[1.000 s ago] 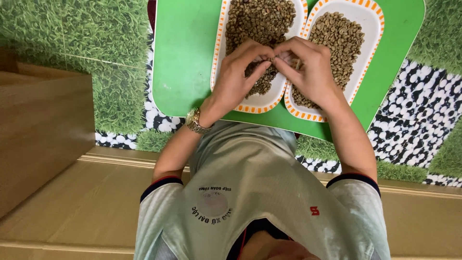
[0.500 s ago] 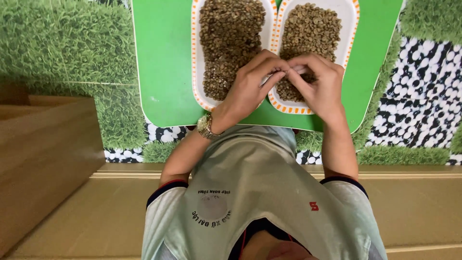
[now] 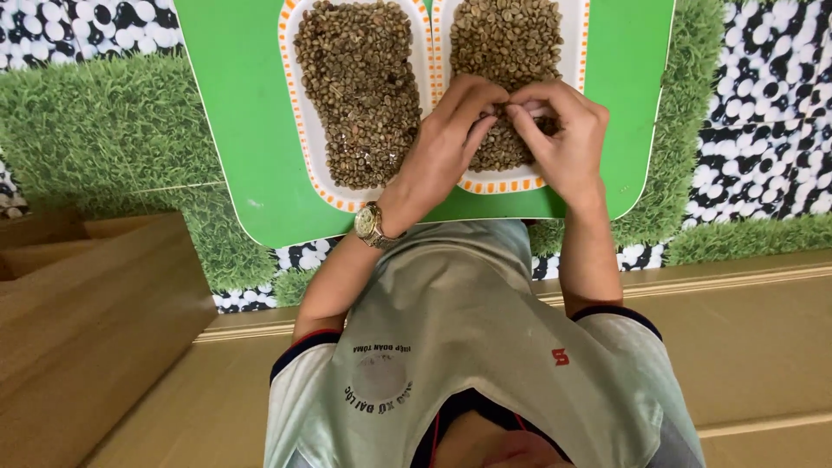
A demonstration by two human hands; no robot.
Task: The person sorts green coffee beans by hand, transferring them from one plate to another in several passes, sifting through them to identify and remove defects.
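Two white oblong trays with orange-dashed rims lie side by side on a green board (image 3: 247,121). The left tray (image 3: 305,147) holds darker brown beans (image 3: 360,87); the right tray (image 3: 511,184) holds paler olive beans (image 3: 507,39). My left hand (image 3: 446,147), with a gold watch (image 3: 371,225) on the wrist, and my right hand (image 3: 563,139) meet fingertip to fingertip over the near end of the right tray. Their fingers are pinched together on something small, which the fingers hide.
The green board rests on a grass-and-pebble patterned surface (image 3: 121,130). A wooden box or step (image 3: 87,329) stands at the left, and a tan wooden ledge (image 3: 745,347) runs along the near side. My grey shirt (image 3: 459,347) fills the lower middle.
The view has swung, so the board and trays sit further left and straighter. Both hands stayed pinched together and now hover over the right tray instead of the gap between trays.
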